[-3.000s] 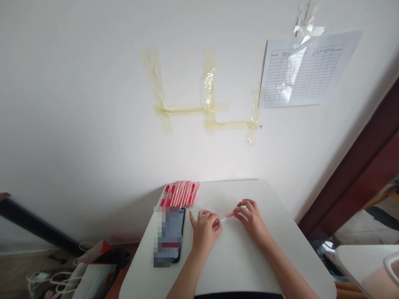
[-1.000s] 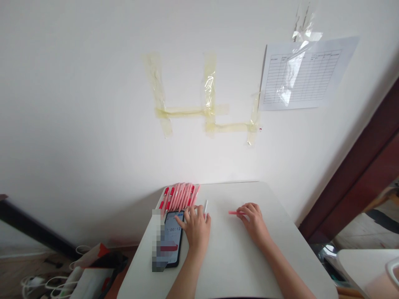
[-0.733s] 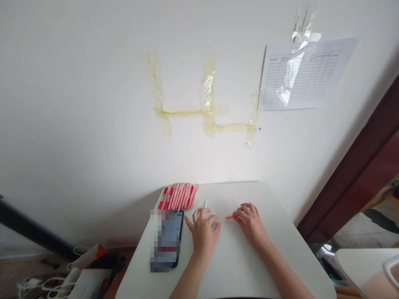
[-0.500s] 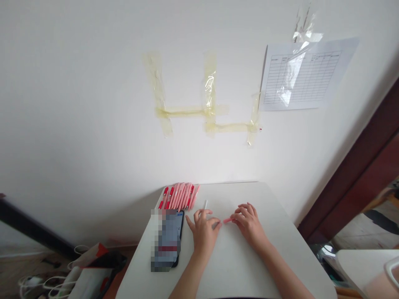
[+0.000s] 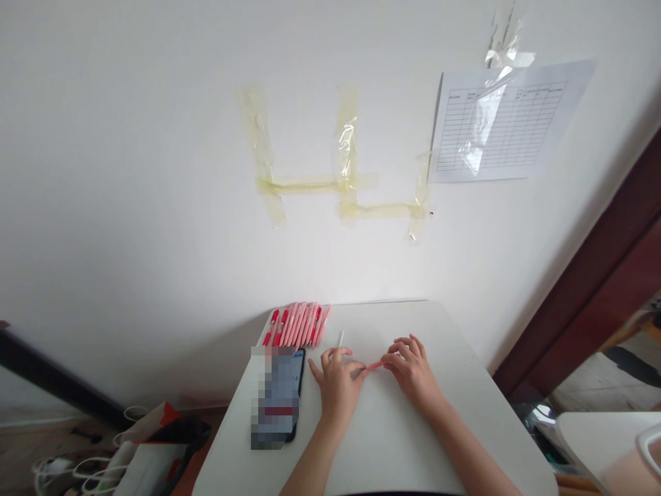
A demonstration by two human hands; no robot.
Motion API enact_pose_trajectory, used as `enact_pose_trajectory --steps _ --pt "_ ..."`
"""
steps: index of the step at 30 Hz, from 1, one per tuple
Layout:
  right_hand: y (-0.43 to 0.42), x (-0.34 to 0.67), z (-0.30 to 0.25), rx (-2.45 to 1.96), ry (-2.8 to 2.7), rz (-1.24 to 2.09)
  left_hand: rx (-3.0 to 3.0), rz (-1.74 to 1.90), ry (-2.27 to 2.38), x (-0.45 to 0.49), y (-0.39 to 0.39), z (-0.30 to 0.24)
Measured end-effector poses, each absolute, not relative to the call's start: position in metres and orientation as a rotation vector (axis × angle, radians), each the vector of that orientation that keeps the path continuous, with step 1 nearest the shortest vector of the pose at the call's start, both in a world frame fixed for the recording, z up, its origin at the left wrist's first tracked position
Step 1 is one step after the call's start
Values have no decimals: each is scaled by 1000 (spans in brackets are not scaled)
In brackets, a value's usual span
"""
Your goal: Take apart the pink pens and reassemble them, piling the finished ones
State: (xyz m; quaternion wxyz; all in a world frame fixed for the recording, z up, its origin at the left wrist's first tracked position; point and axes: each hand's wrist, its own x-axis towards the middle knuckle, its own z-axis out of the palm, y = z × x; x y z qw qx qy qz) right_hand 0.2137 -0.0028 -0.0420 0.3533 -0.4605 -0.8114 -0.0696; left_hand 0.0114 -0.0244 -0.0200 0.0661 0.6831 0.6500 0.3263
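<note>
A slim pink pen barrel (image 5: pixel 374 366) spans the short gap between my two hands over the white table (image 5: pixel 407 441). My right hand (image 5: pixel 410 368) pinches its right end between thumb and fingertips. My left hand (image 5: pixel 339 379) is closed in a pinch at its left end, with the thumb and index finger together and the other fingers curved. What else lies within the left fingers is hidden. Just beyond the left hand, a thin white stick-like piece (image 5: pixel 341 338) lies on the table.
A row of pink and red pens (image 5: pixel 299 325) lies at the table's back left. In front of it is a phone (image 5: pixel 281 399), partly blurred. The wall behind carries yellowed tape (image 5: pixel 310 187) and a printed sheet (image 5: pixel 506 131). Cables and boxes (image 5: pixel 149 468) stand on the floor at left.
The small gap between the pink barrel and my left fingertips has closed, so they now meet. My hands have otherwise barely moved.
</note>
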Motion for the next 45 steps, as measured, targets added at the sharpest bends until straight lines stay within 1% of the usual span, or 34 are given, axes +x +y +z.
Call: enact_pose_trajectory --steps 10,16,22,31,41,45 --pt "-3 217 -39 -1308 -2088 -123 2103 1002 1993 13 -27 -17" --pt "-1 219 -44 -1399 -2009 -95 2118 1074 2117 8 -29 -17" --pt "1 221 -48 -1380 -1988 -147 2112 1119 2157 4 -26 -22" --pt "3 223 -51 -1361 -1978 -167 2114 1084 2164 5 -26 -20" --pt "1 222 -48 -1363 -1979 -124 2084 1096 2137 3 -26 -22" --pt "0 220 -46 -1353 -1988 -141 2116 1099 1985 4 -26 -21"
